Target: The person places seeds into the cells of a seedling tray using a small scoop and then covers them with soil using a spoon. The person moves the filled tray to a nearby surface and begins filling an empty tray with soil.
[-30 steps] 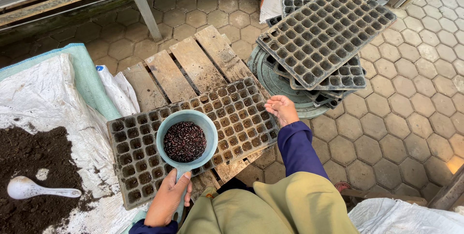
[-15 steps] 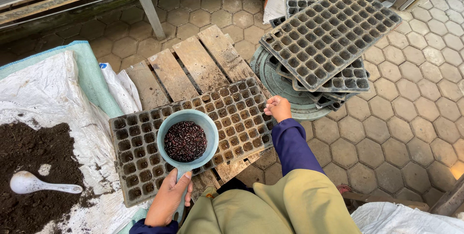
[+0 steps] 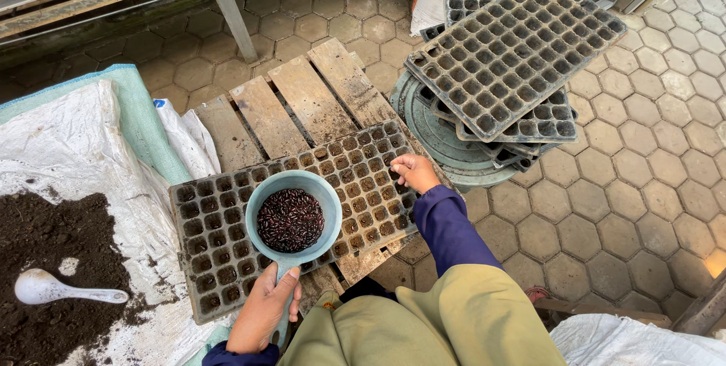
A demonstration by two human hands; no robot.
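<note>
Left hand gripped blue scoop of dark seeds; right hand, fingers pinched, over seed tray cell. Sowing step, judged; next needs precise single-cell release.

Scoop: pale blue-green, centre frame; contents dark maroon-black.
Seedling tray: dark grey, brown-filled cell grid.
Sleeve: deep blue.
Ladle: white, lower left.
Paving: grey-brown hexagon pattern.
Sheet: white, woven.
Soil: black-brown.

sleeves: dark blue, long | trousers: olive-khaki | hands: bare, no gloves
</note>
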